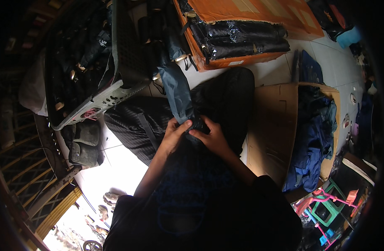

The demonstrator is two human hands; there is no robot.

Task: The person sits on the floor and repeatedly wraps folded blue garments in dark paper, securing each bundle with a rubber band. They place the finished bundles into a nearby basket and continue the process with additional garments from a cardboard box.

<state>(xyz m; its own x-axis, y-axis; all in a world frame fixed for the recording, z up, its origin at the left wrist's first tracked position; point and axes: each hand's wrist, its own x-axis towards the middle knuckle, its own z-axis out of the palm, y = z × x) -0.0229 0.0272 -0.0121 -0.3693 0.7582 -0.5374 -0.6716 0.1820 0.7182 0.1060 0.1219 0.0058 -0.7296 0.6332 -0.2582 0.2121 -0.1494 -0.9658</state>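
A folded umbrella (176, 91) in dark blue-grey fabric lies over my lap, pointing away from me. My left hand (174, 134) is closed on its near end, thumb pressed on the cloth. From the other side my right hand (209, 136) grips the same end, where the fabric is dark and bunched; details between the fingers are hard to make out. Beyond it, more folded umbrellas (174, 47) with pale handle tips and wrist straps lie on the floor, close to the held one's far end.
A grey plastic crate (116, 90) of folded umbrellas stands left. An orange carton (242, 62) with plastic-wrapped dark bundles is ahead. On the right, a cardboard box (269, 125) holds blue fabric (309, 146). A dark bag (85, 144) rests by the crate; a green stool (329, 209) is lower right.
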